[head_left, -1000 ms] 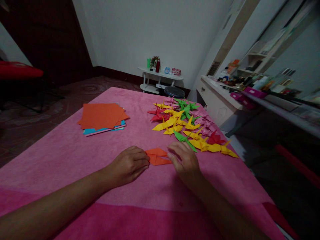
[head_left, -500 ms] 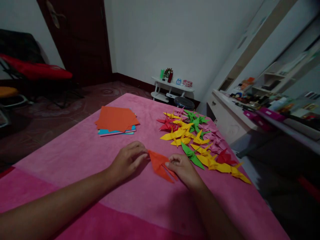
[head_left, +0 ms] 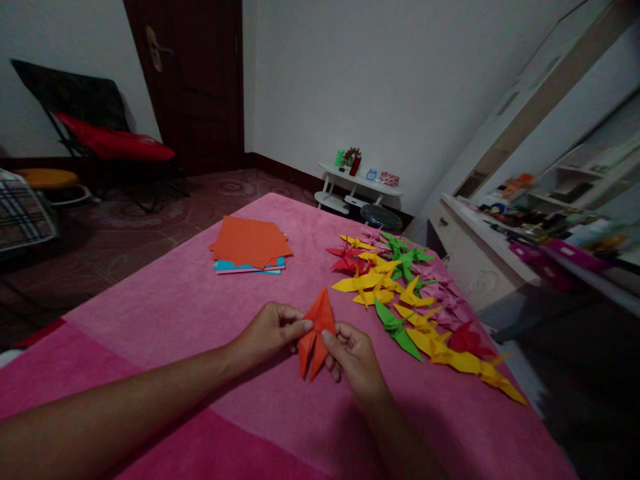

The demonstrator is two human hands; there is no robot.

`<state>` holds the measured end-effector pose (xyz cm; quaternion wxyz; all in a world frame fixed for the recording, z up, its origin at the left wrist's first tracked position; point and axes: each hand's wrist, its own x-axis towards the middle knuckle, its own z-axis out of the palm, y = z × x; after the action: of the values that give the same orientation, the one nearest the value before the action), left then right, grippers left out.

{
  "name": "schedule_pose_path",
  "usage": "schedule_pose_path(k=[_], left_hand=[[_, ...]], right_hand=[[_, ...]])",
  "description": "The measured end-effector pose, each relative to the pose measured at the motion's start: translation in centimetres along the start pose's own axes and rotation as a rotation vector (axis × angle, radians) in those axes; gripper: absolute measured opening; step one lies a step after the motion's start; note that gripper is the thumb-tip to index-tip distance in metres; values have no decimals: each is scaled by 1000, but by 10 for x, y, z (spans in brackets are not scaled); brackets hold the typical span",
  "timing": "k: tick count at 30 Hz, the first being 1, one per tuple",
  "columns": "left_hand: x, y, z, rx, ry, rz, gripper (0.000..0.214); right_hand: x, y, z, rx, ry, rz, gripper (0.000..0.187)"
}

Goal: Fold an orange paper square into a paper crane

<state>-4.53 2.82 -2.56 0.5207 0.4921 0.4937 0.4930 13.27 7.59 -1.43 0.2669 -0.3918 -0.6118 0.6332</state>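
Observation:
Between my two hands is an orange folded paper (head_left: 320,313), a kite-like shape with its single point facing away and two split legs facing me. My left hand (head_left: 273,330) pinches its left edge, thumb on top near the middle. On the other side my right hand (head_left: 353,350) grips the right edge, its thumb pressed on the paper and its fingers underneath. To the right of my right hand lies a green paper crane (head_left: 397,328), with a row of yellow paper cranes (head_left: 430,343) beside it.
A stack of orange square sheets (head_left: 250,240) over blue and pink ones lies at the far left of the pink-covered table (head_left: 165,313). Several red paper cranes (head_left: 347,259), green and pink ones crowd the right side. A cluttered dresser (head_left: 480,247) stands beyond the right edge.
The orange folded paper has turned so its single point faces away instead of left. My left hand has moved onto its left edge. The view has shifted slightly left.

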Motion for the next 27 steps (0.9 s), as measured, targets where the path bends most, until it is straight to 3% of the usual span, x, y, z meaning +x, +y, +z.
schedule_pose_path(k=[7,13,19,21,24,27], left_hand=[[-9,12,8,33,-18,115,31],[-16,21,9,199,74,376,22],[-17,24,7,331,168,479,16],[-18,28,8,337,166,528,10],[-19,34,10,333,243,590,21],[-20,33,12,232,326,510,22]], right_hand=[[-4,4,-1,-138,97,-171,35],[-8,5,0,-248,82,-321,32],[-11,-8,7,-289,86,-486,18],[-13,-16,6,-276,125,-595,10],[-13,-23,1,-227,224,-783,22],[-12,-23,-6,-249,365,-902,31]])
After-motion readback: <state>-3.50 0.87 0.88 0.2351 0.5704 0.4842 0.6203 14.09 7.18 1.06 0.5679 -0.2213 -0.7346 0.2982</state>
